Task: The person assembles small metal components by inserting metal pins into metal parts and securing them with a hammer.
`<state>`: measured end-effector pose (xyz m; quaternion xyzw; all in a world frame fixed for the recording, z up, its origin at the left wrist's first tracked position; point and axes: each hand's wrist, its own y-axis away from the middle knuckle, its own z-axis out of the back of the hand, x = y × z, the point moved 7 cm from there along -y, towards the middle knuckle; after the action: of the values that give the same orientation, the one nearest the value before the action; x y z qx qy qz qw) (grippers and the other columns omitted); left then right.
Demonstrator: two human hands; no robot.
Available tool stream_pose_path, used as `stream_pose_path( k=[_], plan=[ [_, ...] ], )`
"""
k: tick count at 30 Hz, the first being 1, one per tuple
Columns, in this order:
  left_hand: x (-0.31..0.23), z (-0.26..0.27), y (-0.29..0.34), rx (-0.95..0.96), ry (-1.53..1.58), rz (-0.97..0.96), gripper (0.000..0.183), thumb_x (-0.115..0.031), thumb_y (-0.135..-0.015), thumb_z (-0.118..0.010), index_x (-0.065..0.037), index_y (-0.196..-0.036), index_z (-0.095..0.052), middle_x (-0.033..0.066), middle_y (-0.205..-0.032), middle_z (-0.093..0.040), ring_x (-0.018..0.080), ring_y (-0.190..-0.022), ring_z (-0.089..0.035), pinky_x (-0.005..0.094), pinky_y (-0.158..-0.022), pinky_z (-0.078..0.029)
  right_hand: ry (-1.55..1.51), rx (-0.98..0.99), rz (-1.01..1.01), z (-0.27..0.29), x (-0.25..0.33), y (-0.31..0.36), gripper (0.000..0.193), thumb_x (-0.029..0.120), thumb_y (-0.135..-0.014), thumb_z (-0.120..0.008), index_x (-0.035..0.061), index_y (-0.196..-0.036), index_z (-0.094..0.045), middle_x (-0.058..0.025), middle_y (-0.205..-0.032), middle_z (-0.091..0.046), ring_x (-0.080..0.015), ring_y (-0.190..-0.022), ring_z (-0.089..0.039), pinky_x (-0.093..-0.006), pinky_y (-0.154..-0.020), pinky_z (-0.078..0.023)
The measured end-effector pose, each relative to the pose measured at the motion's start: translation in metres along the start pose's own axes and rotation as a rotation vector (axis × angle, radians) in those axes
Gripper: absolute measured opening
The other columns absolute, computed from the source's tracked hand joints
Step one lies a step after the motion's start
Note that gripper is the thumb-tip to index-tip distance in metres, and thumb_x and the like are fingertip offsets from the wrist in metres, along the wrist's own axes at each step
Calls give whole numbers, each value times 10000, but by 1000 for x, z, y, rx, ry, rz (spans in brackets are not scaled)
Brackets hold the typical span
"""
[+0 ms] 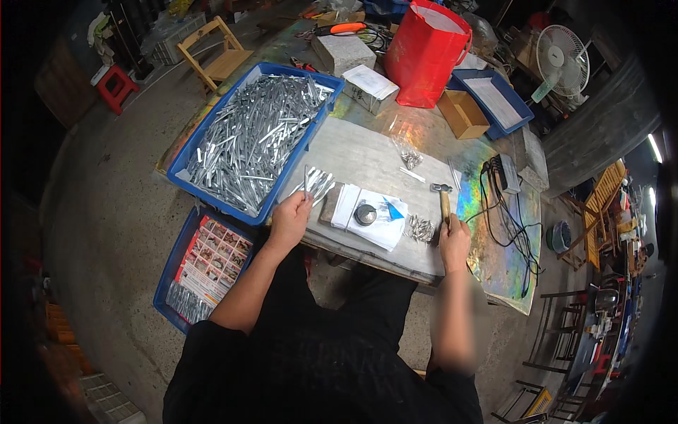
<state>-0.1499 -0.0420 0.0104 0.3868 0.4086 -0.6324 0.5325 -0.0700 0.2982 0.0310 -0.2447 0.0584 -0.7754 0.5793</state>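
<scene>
My left hand (291, 218) grips a fanned bundle of thin silvery metal strips (316, 183) just above the table's near edge. My right hand (453, 239) is closed round the wooden handle of a small hammer (443, 198), whose metal head points away from me. Between the hands lies a round metal disc (365, 214) on white paper sheets (378, 215), next to a small wooden block (330, 203). A little pile of short metal pieces (421, 228) sits just left of my right hand.
A blue tray (212, 200) heaped with silvery strips (254, 138) fills the table's left. A second blue tray (168, 279) lies on the floor below. A red bag (426, 56), a cardboard box (462, 113), white boxes, black cables (512, 226) and a fan (563, 56) stand farther back.
</scene>
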Motion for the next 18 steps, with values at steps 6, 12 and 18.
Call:
stream_pose_path(
  k=[6, 12, 18],
  plan=[
    [-9, 0, 2, -64, -475, -309, 88, -71, -732, -493, 2, -780, -506, 160, -753, -543, 330, -710, -519, 383, -614, -416, -75, -224, -1, 27, 5, 18, 248, 48, -715, -512, -27, -950, -533, -209, -860, -528, -335, -791, -495, -379, -695, -404],
    [-1, -17, -2, -67, -788, -400, 60, -87, -691, -534, -43, -705, -495, 119, -662, -520, 287, -648, -526, 384, -557, -428, -333, -170, -66, 29, 5, 31, 238, 57, -740, -502, -36, -958, -525, -179, -851, -531, -295, -752, -512, -343, -677, -411],
    [4, -21, -8, -122, -816, -412, 91, -102, -669, -562, -51, -686, -489, 100, -643, -513, 268, -630, -525, 374, -532, -431, -398, -170, -65, 24, 4, 42, 220, 62, -749, -499, -33, -944, -534, -165, -847, -538, -272, -748, -524, -322, -654, -418]
  ],
)
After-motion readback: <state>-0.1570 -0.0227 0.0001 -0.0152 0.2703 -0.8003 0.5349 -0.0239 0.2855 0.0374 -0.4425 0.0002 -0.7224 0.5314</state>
